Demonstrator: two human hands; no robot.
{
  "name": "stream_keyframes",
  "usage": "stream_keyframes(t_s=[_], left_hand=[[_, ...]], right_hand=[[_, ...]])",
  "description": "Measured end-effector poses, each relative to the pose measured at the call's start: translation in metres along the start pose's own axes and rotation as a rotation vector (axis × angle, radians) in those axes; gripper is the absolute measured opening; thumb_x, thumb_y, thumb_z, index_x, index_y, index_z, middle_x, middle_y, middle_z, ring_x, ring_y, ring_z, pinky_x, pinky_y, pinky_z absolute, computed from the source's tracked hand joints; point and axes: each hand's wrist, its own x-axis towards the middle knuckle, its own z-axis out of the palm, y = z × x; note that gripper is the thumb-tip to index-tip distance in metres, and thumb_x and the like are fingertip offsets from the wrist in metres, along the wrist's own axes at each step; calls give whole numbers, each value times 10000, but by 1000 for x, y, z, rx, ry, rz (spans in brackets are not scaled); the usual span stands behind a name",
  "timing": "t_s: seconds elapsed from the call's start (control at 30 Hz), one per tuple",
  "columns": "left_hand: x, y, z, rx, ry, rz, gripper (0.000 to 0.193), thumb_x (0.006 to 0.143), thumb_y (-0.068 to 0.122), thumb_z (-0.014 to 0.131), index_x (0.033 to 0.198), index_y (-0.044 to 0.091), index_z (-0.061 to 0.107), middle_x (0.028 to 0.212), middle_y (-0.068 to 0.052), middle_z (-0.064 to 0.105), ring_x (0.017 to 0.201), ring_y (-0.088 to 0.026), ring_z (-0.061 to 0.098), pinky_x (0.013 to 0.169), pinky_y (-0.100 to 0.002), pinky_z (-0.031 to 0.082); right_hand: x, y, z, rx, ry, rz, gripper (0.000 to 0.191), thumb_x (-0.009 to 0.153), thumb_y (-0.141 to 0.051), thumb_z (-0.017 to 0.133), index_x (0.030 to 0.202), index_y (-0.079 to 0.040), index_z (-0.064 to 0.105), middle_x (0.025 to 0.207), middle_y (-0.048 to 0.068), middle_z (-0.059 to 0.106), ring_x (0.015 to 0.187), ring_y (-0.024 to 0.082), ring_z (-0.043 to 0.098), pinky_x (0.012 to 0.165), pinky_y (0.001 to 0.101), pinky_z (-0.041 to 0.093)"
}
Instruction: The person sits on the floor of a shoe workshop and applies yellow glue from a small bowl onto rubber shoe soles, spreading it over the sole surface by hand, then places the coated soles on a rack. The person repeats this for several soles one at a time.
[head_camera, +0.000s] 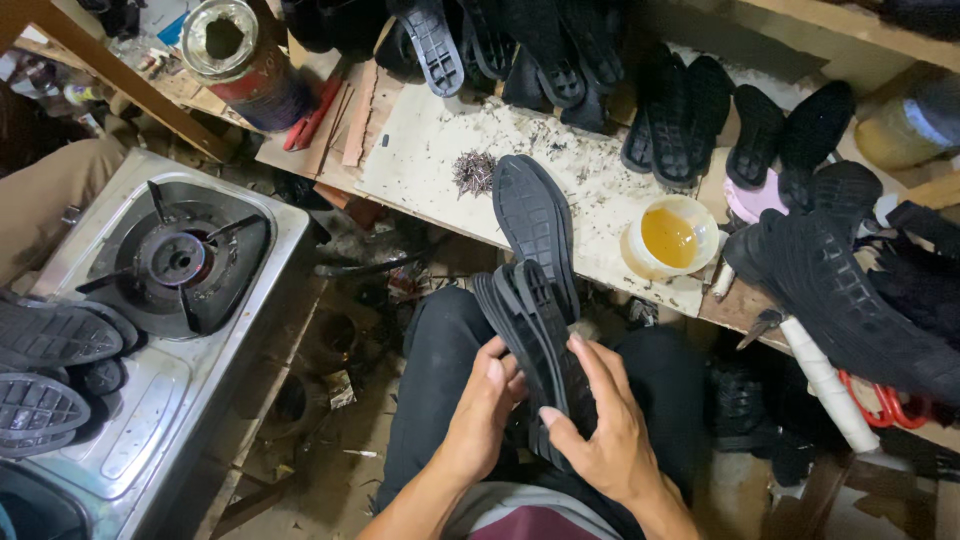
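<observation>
Both hands are on a small stack of black rubber shoe soles (530, 330) over the lap. The left hand (480, 415) cups the stack from the left, fingers (497, 372) curled onto its edge. The right hand (605, 430) wraps the lower end, thumb pressed across the tread, fingers closed on it. A single black sole (530, 215) lies on the counter (420, 150) just above, beside a pile of small nails (473, 172). A bowl of yellow glue (672, 236) sits to the right. A gas stove (180, 265) stands left, more soles (45, 340) resting on it.
</observation>
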Motion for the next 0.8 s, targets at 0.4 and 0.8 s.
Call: stream_keyframes(t_s=[0.4, 0.8], left_hand=[[-9, -16, -11, 218, 27, -54, 730, 1036, 419, 464, 1593, -9, 265, 1329, -96, 506, 1034, -125, 478, 944, -303, 430], [-21, -3, -12, 281, 29, -122, 707, 1019, 369, 451, 1592, 17, 232, 1477, -124, 491, 1178, -150, 514, 1036, -317, 428]], right_hand=[[-8, 9, 11, 28, 49, 41, 847, 698, -64, 754, 1467, 28, 411, 1361, 217, 553, 1228, 345, 581, 1012, 406, 468], [-14, 0, 19, 38, 63, -13, 882, 690, -81, 790, 1466, 46, 391, 1370, 241, 509, 1261, 375, 552, 1064, 424, 436]])
